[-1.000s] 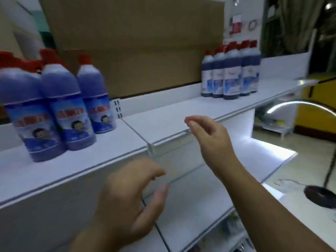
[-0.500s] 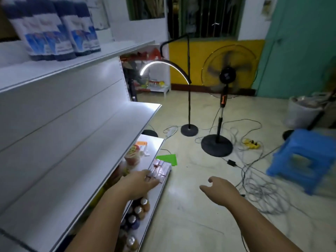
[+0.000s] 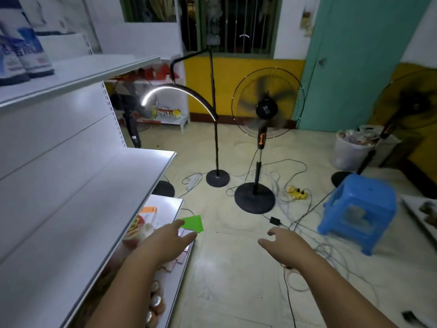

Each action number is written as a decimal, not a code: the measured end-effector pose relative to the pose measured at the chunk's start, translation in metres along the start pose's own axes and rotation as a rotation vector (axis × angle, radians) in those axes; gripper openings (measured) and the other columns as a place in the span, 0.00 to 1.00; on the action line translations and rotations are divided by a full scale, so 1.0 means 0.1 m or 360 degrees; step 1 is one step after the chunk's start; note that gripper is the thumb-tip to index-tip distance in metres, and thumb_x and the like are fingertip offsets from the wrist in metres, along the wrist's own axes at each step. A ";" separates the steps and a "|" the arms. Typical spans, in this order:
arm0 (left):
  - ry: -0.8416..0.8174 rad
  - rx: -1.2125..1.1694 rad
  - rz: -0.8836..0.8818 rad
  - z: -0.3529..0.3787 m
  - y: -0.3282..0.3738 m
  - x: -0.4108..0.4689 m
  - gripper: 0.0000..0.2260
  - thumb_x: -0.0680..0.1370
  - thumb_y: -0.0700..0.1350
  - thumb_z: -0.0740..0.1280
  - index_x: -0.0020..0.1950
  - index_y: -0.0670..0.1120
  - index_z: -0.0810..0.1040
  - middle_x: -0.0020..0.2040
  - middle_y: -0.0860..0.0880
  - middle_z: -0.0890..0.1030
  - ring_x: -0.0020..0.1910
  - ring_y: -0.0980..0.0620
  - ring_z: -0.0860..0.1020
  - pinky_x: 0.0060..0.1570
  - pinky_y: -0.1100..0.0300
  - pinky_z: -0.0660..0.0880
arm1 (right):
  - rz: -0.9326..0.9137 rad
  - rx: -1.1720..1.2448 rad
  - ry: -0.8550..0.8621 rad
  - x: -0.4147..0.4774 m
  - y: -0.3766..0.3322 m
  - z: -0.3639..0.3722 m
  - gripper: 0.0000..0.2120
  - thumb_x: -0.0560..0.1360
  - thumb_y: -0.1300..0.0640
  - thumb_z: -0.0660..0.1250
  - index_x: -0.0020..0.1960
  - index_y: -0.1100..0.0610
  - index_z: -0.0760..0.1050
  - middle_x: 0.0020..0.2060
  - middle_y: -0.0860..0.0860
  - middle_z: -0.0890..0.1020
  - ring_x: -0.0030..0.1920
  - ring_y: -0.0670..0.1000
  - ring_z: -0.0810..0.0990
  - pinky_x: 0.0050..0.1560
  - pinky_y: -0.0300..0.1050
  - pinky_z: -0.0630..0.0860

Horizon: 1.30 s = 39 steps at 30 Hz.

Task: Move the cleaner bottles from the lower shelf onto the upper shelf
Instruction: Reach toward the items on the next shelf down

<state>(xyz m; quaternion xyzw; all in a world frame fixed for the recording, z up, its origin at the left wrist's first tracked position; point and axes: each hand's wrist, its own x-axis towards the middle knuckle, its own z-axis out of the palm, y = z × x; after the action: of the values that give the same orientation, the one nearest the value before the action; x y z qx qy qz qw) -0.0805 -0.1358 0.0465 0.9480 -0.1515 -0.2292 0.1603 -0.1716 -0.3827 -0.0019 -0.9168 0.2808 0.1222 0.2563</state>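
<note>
Blue cleaner bottles (image 3: 22, 55) with white labels stand on the upper shelf (image 3: 94, 72) at the top left; only their lower halves show. The lower shelf (image 3: 106, 185) below it is bare white metal. My left hand (image 3: 170, 242) is open, fingers spread, over the front corner of the bottom shelf (image 3: 175, 275), which holds small packets and capped bottles. My right hand (image 3: 281, 245) hangs open over the floor, holding nothing.
On the floor stand an arc lamp (image 3: 216, 178), a running pedestal fan (image 3: 262, 129), a second fan (image 3: 406, 107) at right, a blue plastic stool (image 3: 359, 209), a white bin (image 3: 350, 147), a green card (image 3: 194, 223) and tangled cables (image 3: 307, 223) with a yellow power strip.
My view swung right from the bottles on the upper shelf toward the room and floor. Both hands dropped from shelf height to low near the bottom shelf, still holding nothing.
</note>
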 end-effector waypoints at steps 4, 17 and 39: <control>-0.0013 -0.0007 -0.0108 -0.03 0.18 0.34 0.28 0.78 0.60 0.57 0.75 0.50 0.59 0.73 0.46 0.67 0.68 0.48 0.69 0.63 0.57 0.66 | -0.0050 0.0000 -0.0101 0.43 0.10 -0.19 0.28 0.75 0.41 0.61 0.70 0.54 0.67 0.68 0.51 0.73 0.65 0.51 0.73 0.60 0.43 0.69; 0.0238 -0.0209 -0.0684 -0.08 0.41 0.75 0.32 0.70 0.68 0.56 0.72 0.57 0.64 0.71 0.50 0.71 0.65 0.47 0.72 0.61 0.49 0.69 | -0.0505 0.0042 -0.0414 1.77 -0.26 -0.57 0.28 0.74 0.43 0.64 0.70 0.55 0.66 0.67 0.55 0.73 0.66 0.55 0.72 0.63 0.49 0.71; 0.0544 -0.0459 -0.0985 -0.87 -0.49 1.89 0.28 0.76 0.62 0.59 0.74 0.53 0.61 0.74 0.49 0.66 0.70 0.48 0.67 0.66 0.55 0.65 | -0.1081 -0.0475 -0.0505 3.12 -2.32 -0.49 0.26 0.75 0.41 0.60 0.68 0.54 0.69 0.65 0.52 0.75 0.63 0.52 0.74 0.58 0.42 0.69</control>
<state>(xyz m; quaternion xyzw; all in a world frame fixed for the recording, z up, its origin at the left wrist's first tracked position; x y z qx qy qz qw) 0.1325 -0.1398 0.0289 0.9412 0.2047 -0.1243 0.2381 0.2195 -0.3851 0.0174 -0.9543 -0.1020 0.2100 0.1864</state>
